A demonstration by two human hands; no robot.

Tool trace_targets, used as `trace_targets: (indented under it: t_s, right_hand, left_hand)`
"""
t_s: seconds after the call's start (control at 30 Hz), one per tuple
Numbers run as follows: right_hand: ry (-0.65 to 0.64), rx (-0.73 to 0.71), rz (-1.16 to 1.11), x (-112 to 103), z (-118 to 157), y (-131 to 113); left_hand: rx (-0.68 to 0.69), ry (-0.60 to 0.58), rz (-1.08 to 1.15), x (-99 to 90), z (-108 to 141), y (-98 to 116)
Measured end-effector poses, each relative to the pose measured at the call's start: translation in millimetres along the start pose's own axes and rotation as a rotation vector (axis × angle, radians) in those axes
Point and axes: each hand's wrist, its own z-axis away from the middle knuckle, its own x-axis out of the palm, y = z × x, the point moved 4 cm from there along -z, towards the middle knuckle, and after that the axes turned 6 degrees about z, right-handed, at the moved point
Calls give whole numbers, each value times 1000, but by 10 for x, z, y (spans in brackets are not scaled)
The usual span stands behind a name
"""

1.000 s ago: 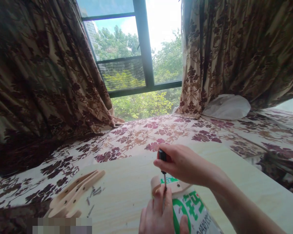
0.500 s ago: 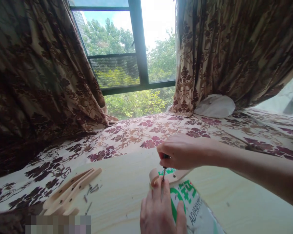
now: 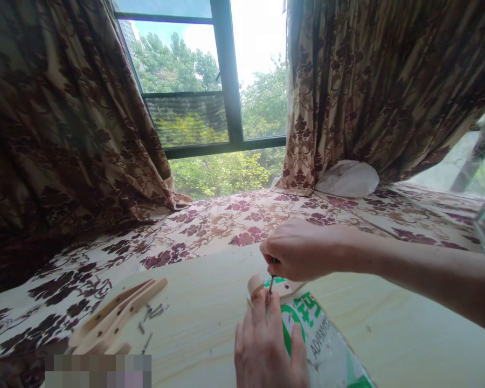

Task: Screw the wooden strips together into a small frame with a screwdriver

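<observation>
My right hand (image 3: 294, 249) is closed round the handle of a screwdriver (image 3: 271, 282), its dark grip mostly hidden in the fist and its thin shaft pointing down. Below it, my left hand (image 3: 270, 345) presses its fingers onto a pale wooden piece (image 3: 255, 285) near the shaft's lower end, steadying it. The thumb stays apart on a white and green printed carton sheet (image 3: 331, 353) that lies beneath. Dark holes show in the wood to the right of the shaft. The driver's tip is hidden at my left fingertips.
Several drilled wooden pieces (image 3: 123, 310) lie on the pale wooden board (image 3: 198, 302) at left, with loose screws (image 3: 156, 311) beside them. A floral cloth (image 3: 210, 226) spreads behind, up to the window and curtains. A white bag (image 3: 350, 178) rests at the back right.
The view has shifted slightly, bringing a boxy object in at the right edge. Both hands keep nearly the same place, with the screwdriver still upright in my right hand.
</observation>
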Motion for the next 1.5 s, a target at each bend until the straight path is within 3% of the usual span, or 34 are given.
trace_targets:
  t_s: [0.17, 0.37, 0.63, 0.87, 0.97, 1.17, 1.4, 1.5]
  right_hand:
    - [-8, 31, 23, -27, 17, -33]
    - [5, -186, 109, -112, 48, -231]
    - [-32, 28, -95, 13, -60, 3]
    - [41, -205, 76, -76, -6, -156]
    - [55, -163, 28, -36, -31, -113]
    - [-35, 37, -75, 22, -28, 34]
    - [52, -146, 45, -97, 100, -136]
    - [53, -137, 40, -60, 56, -124]
  left_hand:
    - [-32, -5, 18, 8, 6, 4]
    - [-18, -8, -2, -9, 0, 18]
    - [-19, -5, 8, 9, 9, 9]
    - [-28, -4, -7, -13, -6, 20]
    - [-34, -19, 11, -16, -15, 16]
    - [-9, -6, 11, 0, -6, 4]
    - [-13, 24, 2, 11, 12, -2]
    - [-6, 21, 4, 27, 15, -9]
